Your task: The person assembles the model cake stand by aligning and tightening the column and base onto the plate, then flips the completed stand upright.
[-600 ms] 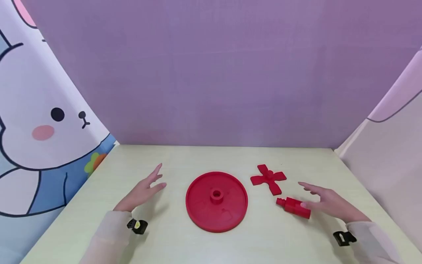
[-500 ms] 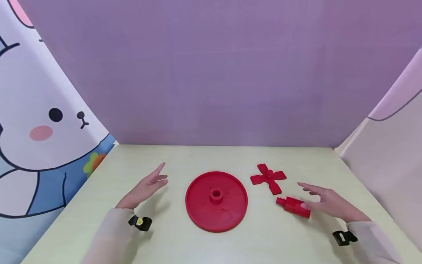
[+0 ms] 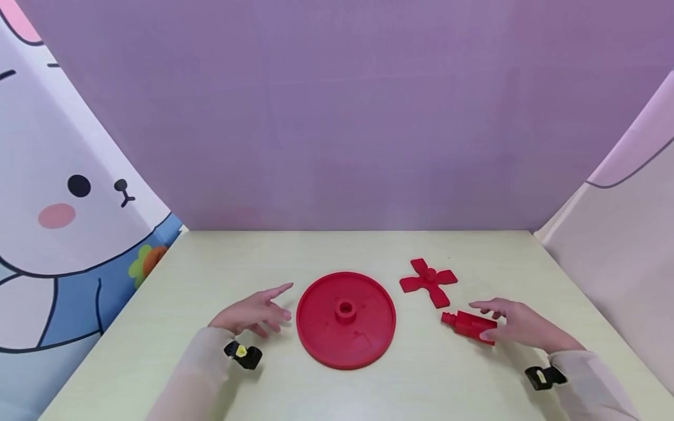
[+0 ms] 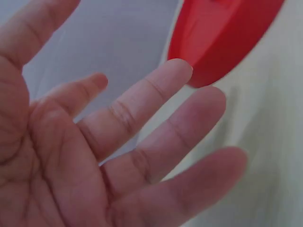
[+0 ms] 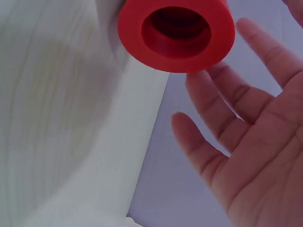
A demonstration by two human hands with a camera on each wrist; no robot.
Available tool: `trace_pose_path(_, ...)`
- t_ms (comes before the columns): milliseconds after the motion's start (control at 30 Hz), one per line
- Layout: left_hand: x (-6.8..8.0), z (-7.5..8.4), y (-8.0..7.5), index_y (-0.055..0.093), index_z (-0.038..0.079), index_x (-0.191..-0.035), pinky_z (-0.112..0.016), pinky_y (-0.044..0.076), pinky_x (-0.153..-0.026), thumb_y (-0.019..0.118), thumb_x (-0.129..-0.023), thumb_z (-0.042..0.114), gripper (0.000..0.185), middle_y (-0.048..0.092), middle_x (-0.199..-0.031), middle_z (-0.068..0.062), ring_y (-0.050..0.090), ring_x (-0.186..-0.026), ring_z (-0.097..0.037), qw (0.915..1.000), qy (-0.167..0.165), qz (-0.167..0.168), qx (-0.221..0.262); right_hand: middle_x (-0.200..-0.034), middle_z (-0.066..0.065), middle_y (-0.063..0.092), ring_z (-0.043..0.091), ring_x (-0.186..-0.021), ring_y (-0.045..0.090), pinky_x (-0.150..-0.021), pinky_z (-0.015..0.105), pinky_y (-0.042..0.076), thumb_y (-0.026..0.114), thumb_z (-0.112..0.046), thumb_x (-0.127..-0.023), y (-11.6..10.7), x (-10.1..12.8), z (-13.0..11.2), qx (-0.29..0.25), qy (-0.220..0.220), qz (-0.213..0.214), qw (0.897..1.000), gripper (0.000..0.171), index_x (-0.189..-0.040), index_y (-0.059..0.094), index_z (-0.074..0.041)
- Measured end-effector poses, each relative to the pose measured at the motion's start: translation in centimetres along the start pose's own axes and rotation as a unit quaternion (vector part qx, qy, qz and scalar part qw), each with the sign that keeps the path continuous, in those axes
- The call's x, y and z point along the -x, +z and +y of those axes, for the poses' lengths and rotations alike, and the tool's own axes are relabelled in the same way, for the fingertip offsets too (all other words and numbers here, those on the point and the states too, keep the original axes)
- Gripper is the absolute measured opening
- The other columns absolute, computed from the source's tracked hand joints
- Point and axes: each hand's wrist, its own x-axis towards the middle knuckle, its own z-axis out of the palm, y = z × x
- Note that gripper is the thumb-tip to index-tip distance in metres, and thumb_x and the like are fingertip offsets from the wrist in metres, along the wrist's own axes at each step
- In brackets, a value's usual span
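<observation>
A round red tray-like disc (image 3: 321,327) with a raised rim and a hollow central hub lies on the table. Just left of it hovers my left hand (image 3: 255,313), empty, fingers spread; in the left wrist view the disc's edge (image 4: 213,52) overlaps a fingertip. On the right, a red cylinder (image 3: 466,324) with a narrower stepped end lies on its side. My right hand (image 3: 518,324) reaches around its wide end with loosely bent fingers, thumb on the near side. The right wrist view shows the cylinder's hollow open end (image 5: 132,38) close to the fingertips (image 5: 196,80).
A red four-bladed, cross-shaped piece (image 3: 429,282) with a small central knob lies behind the cylinder. The pale table (image 3: 237,257) ends at a purple back panel (image 3: 337,117). A cartoon-printed cloth (image 3: 79,234) hangs at the left, and a pale cloth (image 3: 621,245) at the right.
My left hand has moved right and slightly down toward the disc, its fingers turning and spreading. My right hand's fingers have drawn slightly closer around the cylinder's end; the red pieces stay in place.
</observation>
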Motion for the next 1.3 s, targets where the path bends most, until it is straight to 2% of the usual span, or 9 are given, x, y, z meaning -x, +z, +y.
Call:
trace_pose_path(100, -0.5, -0.2, 0.6, 0.020, 0.018, -0.154, -0.037, 0.055, -0.061, 0.070, -0.085, 0.024, 0.085, 0.065, -0.094, -0.011, 0.063, -0.072, -0.023, 0.9999, -0.014, 0.001, 0.000, -0.108, 0.013, 0.061, 0.023, -0.091, 0.054, -0.068, 0.026, 0.049, 0.080, -0.019, -0.076, 0.0, -0.1, 0.0, 0.004, 0.015, 0.003, 1.000, 0.056, -0.123, 0.059, 0.004)
trace_pose_path(233, -1.0, -0.4, 1.3, 0.017, 0.018, -0.155, -0.035, 0.054, -0.056, 0.071, -0.084, 0.023, 0.089, 0.065, -0.091, -0.011, 0.062, -0.065, -0.022, 0.9997, -0.021, -0.007, 0.004, -0.107, 0.012, 0.060, 0.026, -0.092, 0.054, -0.067, 0.026, 0.049, 0.080, -0.017, -0.075, 0.0, -0.2, 0.1, -0.002, 0.029, 0.001, 1.000, 0.057, -0.123, 0.059, 0.004)
trace_pose_path(433, -1.1, 0.0, 2.0, 0.017, 0.017, -0.155, -0.032, 0.052, -0.054, 0.072, -0.083, 0.021, 0.090, 0.063, -0.086, -0.009, 0.059, -0.058, -0.019, 0.9995, -0.030, -0.009, -0.005, -0.104, 0.009, 0.060, 0.022, -0.089, 0.053, -0.065, 0.025, 0.049, 0.081, -0.017, -0.074, 0.3, -0.5, 0.3, -0.011, 0.037, -0.016, 0.999, 0.059, -0.123, 0.059, 0.005)
trace_pose_path(733, -1.8, 0.0, 2.7, 0.024, 0.022, -0.154, -0.030, 0.050, -0.052, 0.075, -0.079, 0.019, 0.090, 0.058, -0.075, -0.008, 0.055, -0.054, -0.018, 0.9985, -0.052, -0.002, -0.018, -0.102, 0.008, 0.059, 0.023, -0.090, 0.052, -0.064, 0.027, 0.050, 0.083, -0.019, -0.072, 0.6, -0.7, 0.4, -0.013, 0.090, -0.028, 0.996, 0.063, -0.126, 0.058, 0.002)
trace_pose_path(833, -1.9, 0.0, 2.9, 0.024, 0.021, -0.153, -0.028, 0.049, -0.051, 0.076, -0.078, 0.018, 0.091, 0.057, -0.072, -0.008, 0.055, -0.054, -0.018, 0.9983, -0.050, 0.000, -0.029, -0.102, 0.009, 0.059, 0.023, -0.090, 0.052, -0.066, 0.030, 0.049, 0.084, -0.019, -0.071, 0.9, -0.8, 0.5, -0.017, 0.099, -0.029, 0.994, 0.063, -0.126, 0.059, 0.001)
trace_pose_path(1067, -1.8, 0.1, 3.1, 0.024, 0.016, -0.153, -0.027, 0.046, -0.050, 0.077, -0.077, 0.015, 0.093, 0.056, -0.071, -0.008, 0.052, -0.053, -0.018, 0.9974, -0.039, 0.006, -0.060, -0.101, 0.009, 0.062, 0.025, -0.090, 0.054, -0.068, 0.033, 0.049, 0.083, -0.015, -0.072, 1.3, -0.8, 0.9, -0.005, 0.061, -0.032, 0.998, 0.060, -0.124, 0.060, 0.002)
trace_pose_path(1300, -2.1, 0.1, 3.5, 0.022, 0.016, -0.154, -0.026, 0.042, -0.049, 0.079, -0.075, 0.013, 0.097, 0.052, -0.069, -0.006, 0.048, -0.051, -0.017, 0.9963, -0.015, -0.002, -0.085, -0.112, 0.016, 0.059, 0.031, -0.098, 0.052, -0.075, 0.044, 0.049, 0.084, -0.020, -0.070, 1.3, -1.3, 0.7, 0.022, 0.105, -0.060, 0.992, 0.065, -0.126, 0.058, 0.000)
